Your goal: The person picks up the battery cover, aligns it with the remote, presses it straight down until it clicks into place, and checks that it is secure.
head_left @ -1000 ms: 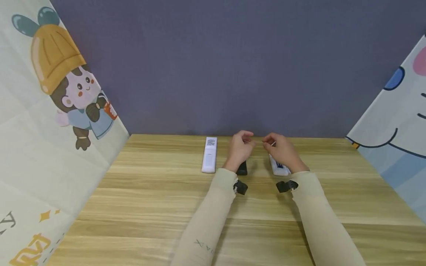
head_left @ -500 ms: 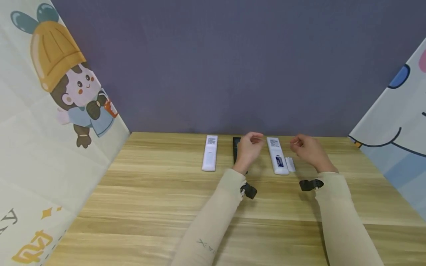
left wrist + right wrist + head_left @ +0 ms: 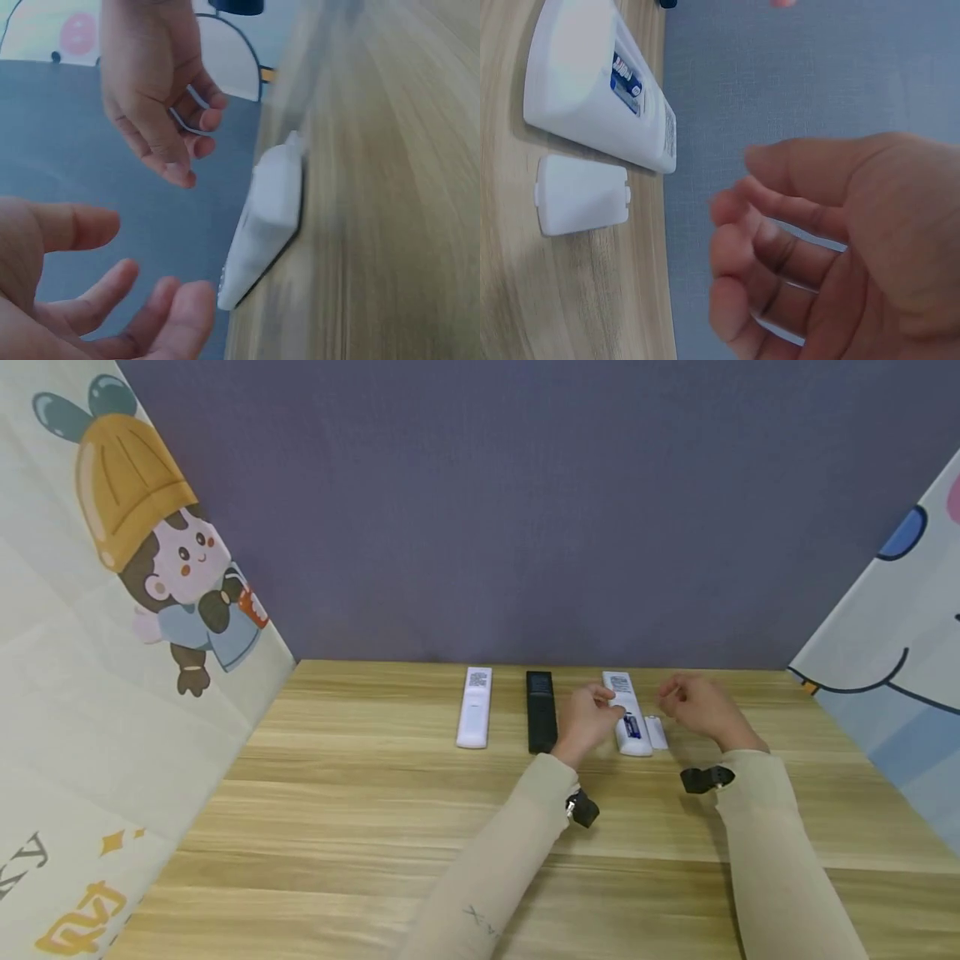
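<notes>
A white remote control (image 3: 638, 746) lies back-side up on the table, its battery bay exposed and batteries (image 3: 626, 84) inside. Beside it, on the right, rests its detached white battery cover (image 3: 656, 733). My left hand (image 3: 588, 722) hovers at the remote's left side; in the left wrist view its thumb and fingers are spread apart with nothing between them. To the right, my right hand (image 3: 705, 708) is held above the table beyond the cover, fingers loosely bent and holding nothing in the right wrist view.
A black remote control (image 3: 542, 710) lies left of the left hand, and another white remote control (image 3: 474, 710) farther left. The wooden table (image 3: 360, 793) ends at a grey-blue back panel (image 3: 480, 527). Printed cloths hang at both sides.
My hands have moved apart: the right hand shifted right, off the white remote and its cover. The left hand moved right and lower to that remote, uncovering the black one.
</notes>
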`<state>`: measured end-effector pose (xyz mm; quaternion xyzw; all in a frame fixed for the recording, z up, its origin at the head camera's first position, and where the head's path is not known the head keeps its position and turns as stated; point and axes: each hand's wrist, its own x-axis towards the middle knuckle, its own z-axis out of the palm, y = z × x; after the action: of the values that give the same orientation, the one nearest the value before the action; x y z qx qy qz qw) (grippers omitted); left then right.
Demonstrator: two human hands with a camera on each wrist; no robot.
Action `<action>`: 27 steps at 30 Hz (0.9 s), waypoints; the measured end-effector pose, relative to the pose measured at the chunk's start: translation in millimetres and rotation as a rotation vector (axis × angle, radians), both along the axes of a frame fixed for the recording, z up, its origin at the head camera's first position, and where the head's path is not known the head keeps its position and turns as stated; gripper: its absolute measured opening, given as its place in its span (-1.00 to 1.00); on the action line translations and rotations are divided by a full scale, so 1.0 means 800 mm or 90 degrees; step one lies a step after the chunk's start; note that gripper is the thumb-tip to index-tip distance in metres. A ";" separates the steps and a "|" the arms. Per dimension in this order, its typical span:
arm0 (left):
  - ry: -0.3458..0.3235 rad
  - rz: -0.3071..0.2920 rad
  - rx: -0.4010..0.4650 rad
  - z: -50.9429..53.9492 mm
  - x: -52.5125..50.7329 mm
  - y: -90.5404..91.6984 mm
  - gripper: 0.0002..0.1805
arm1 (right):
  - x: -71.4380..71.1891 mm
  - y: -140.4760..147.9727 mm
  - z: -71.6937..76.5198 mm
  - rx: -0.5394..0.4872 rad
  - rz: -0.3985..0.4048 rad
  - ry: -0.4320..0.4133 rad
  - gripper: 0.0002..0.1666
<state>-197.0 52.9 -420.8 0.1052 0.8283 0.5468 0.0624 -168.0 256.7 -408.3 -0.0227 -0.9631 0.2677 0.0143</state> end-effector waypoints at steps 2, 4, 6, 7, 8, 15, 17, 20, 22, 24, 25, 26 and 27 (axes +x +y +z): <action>-0.006 -0.013 -0.039 0.000 0.000 0.004 -0.72 | -0.003 0.004 -0.002 0.000 0.010 -0.015 -0.63; -0.004 -0.024 -0.073 0.001 -0.001 0.007 -0.69 | -0.006 0.008 -0.005 -0.001 0.018 -0.025 -0.64; -0.003 -0.026 -0.101 0.002 -0.004 0.013 -0.65 | -0.011 0.012 -0.008 -0.004 0.027 -0.025 -0.64; -0.003 -0.026 -0.113 0.003 -0.006 0.016 -0.63 | -0.013 0.014 -0.010 -0.002 0.027 -0.026 -0.64; -0.006 -0.025 -0.122 0.003 -0.007 0.020 -0.61 | -0.015 0.015 -0.012 -0.002 0.031 -0.031 -0.64; -0.024 0.020 -0.125 -0.013 -0.019 0.046 -0.61 | -0.026 0.023 -0.019 0.004 0.074 -0.075 -0.60; -0.024 0.038 -0.131 -0.018 -0.023 0.051 -0.62 | -0.028 0.024 -0.019 0.003 0.083 -0.086 -0.59; -0.033 0.052 -0.131 -0.026 -0.032 0.057 -0.61 | -0.032 0.026 -0.018 0.009 0.089 -0.088 -0.59; -0.043 0.056 -0.125 -0.029 -0.041 0.061 -0.62 | -0.034 0.028 -0.018 0.010 0.095 -0.084 -0.60; -0.057 0.063 -0.121 -0.032 -0.051 0.066 -0.66 | -0.038 0.029 -0.019 0.009 0.100 -0.078 -0.62; -0.060 0.067 -0.126 -0.033 -0.055 0.068 -0.68 | -0.039 0.030 -0.020 0.008 0.103 -0.076 -0.63; -0.065 0.069 -0.131 -0.033 -0.059 0.070 -0.70 | -0.041 0.032 -0.022 0.006 0.107 -0.073 -0.63; -0.071 0.074 -0.136 -0.030 -0.061 0.071 -0.71 | -0.043 0.033 -0.023 0.003 0.110 -0.073 -0.63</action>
<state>-246.1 110.0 -445.1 0.0195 0.8817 0.4633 0.0872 -202.7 283.0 -426.8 0.0451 -0.9613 0.2640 -0.0641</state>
